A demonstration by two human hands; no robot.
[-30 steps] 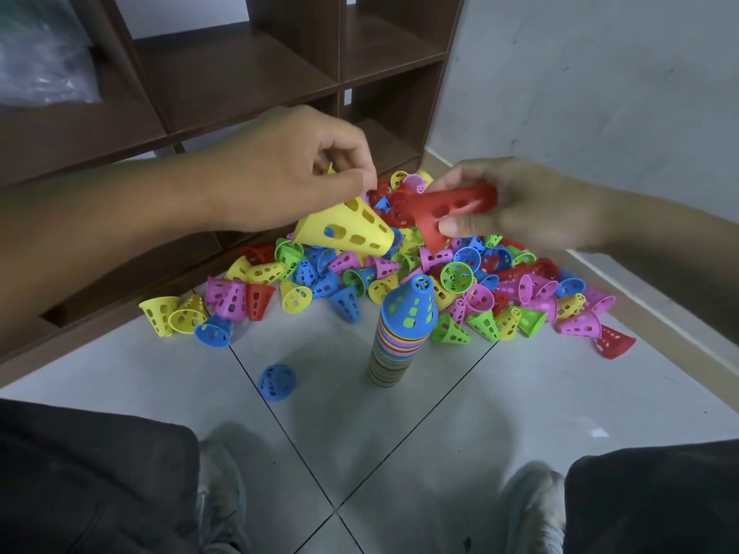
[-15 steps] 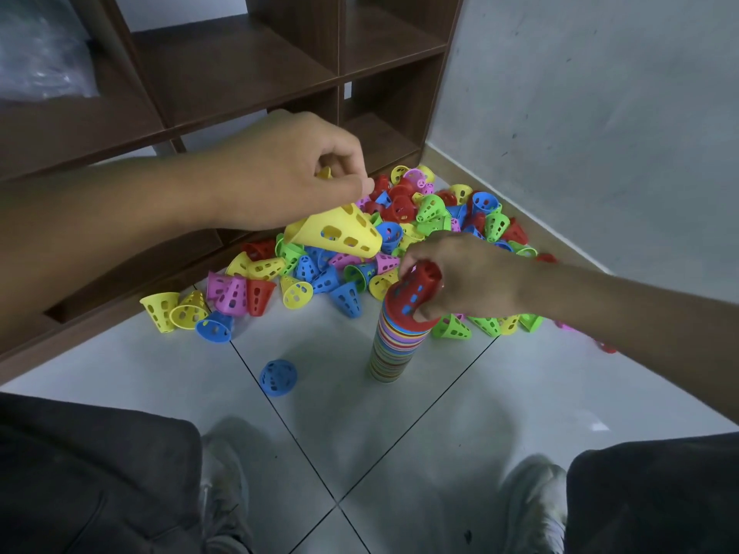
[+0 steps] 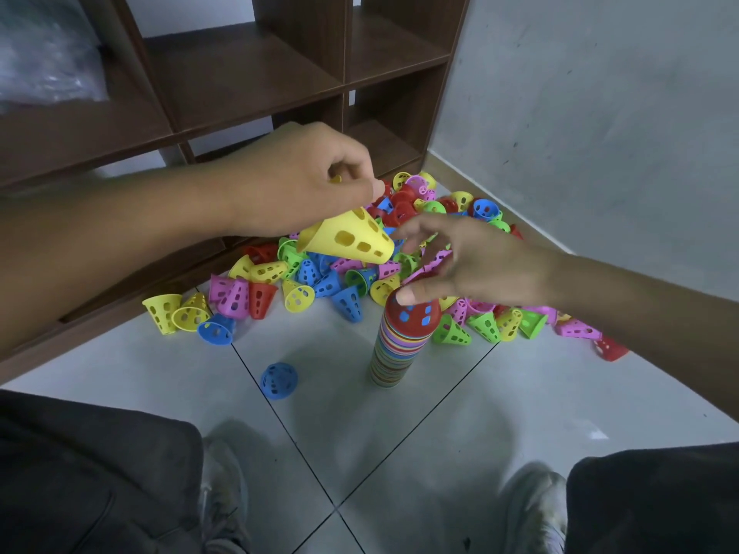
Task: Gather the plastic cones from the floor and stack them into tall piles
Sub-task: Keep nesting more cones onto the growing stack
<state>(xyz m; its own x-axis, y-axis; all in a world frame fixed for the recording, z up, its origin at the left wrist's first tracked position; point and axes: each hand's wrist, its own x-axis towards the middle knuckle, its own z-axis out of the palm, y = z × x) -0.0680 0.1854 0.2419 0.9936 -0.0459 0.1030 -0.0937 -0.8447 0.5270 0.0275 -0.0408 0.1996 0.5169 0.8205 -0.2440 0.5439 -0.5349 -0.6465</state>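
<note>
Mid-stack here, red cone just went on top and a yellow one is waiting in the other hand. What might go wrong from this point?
1. The stack is tall and narrow; the right hand, thumb on the red cone, may tip it when lifting away.
2. The left hand pinches the yellow cone only at its narrow end, so it may slip.
3. A toppling stack would scatter into the loose pile right behind it.

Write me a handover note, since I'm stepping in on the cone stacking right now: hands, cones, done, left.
Left hand: pinches a yellow cone in the air over the loose heap.
Right hand: open, thumb on the red cone topping the stack.
Done: one tall multicoloured stack stands on the floor tiles.
Left: add the yellow cone, then the heap by the wooden shelf unit and the stray blue cone.
</note>
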